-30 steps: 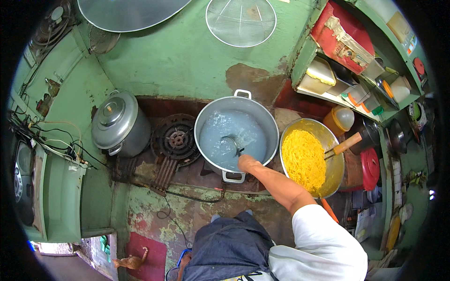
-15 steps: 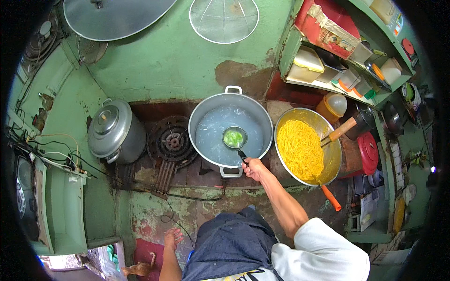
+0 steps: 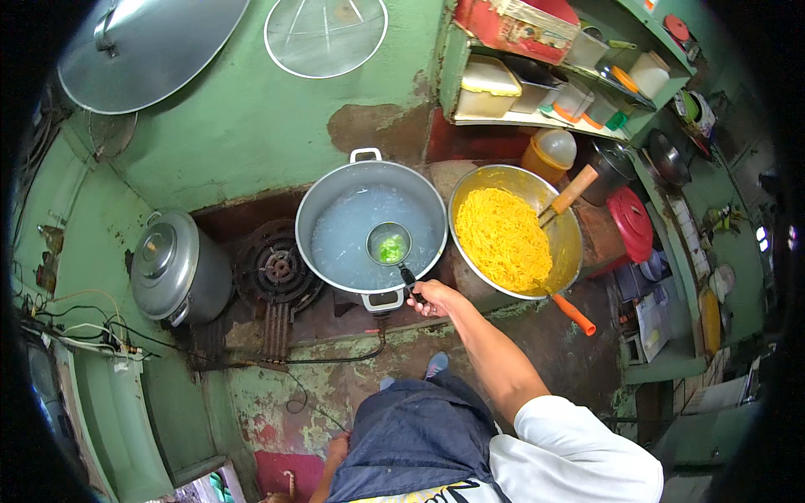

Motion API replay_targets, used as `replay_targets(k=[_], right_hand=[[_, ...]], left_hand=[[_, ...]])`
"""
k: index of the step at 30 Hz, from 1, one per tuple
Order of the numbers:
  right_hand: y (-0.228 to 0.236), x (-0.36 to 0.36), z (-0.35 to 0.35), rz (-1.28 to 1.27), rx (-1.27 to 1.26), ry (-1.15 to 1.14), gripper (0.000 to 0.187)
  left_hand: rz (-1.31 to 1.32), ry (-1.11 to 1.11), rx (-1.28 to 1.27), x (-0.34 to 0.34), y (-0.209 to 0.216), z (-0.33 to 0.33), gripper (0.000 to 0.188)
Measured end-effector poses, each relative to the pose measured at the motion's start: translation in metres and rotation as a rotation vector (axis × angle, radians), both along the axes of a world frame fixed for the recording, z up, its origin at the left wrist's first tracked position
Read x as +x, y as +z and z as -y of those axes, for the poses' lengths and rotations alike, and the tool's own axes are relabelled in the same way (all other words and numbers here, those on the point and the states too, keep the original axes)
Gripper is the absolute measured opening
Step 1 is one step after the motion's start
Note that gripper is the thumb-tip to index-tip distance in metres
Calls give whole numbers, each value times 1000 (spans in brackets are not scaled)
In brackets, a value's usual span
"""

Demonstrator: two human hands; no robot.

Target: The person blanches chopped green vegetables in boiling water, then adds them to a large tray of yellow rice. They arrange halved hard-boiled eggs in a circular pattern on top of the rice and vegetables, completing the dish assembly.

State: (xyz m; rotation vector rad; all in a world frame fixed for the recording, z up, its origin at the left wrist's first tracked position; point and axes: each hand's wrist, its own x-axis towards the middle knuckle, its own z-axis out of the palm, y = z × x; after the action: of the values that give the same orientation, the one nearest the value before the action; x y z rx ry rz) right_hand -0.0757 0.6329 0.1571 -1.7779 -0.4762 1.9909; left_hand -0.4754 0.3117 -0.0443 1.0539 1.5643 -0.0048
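Black-handled and metal-bowled, the ladle point(image 3: 389, 244) lies just ahead and slightly left of your right hand point(image 3: 430, 298), its bowl inside the rim of the big grey pot point(image 3: 369, 173). Its long axis slants from your fist forward and left, so the handle crosses the pot's front rim just right of the front handle point(image 3: 383, 302). Bright green bits sit in the bowl; whether its underside touches the bluish water point(image 3: 356, 214), you cannot tell from here. Your right hand is by far the nearer, closed round the black grip above the front edge of the table point(image 3: 335, 331). Your left hand point(image 3: 338, 448) is well apart, low by your apron point(image 3: 411, 419), mostly hidden, so its opening and any hold cannot be told. Right of the pot, toward the table's right end, stands the metal basin point(image 3: 570, 239) of yellow noodles point(image 3: 503, 239), an orange handle point(image 3: 574, 315) jutting past its front rim.
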Motion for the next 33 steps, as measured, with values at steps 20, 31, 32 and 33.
replay_targets(k=[20,31,32,33], right_hand=[[-41,-35,82,260,416,-58,24],[-48,-35,82,383,434,-40,29],[-48,-34,81,429,478,-12,29],[-49,-34,81,452,491,6,30]], left_hand=[[322,825,-227,-10,21,-56,29],[390,771,-342,12,0,-6,33],[341,762,-354,13,0,-6,33],[404,777,-345,14,-1,-7,33]])
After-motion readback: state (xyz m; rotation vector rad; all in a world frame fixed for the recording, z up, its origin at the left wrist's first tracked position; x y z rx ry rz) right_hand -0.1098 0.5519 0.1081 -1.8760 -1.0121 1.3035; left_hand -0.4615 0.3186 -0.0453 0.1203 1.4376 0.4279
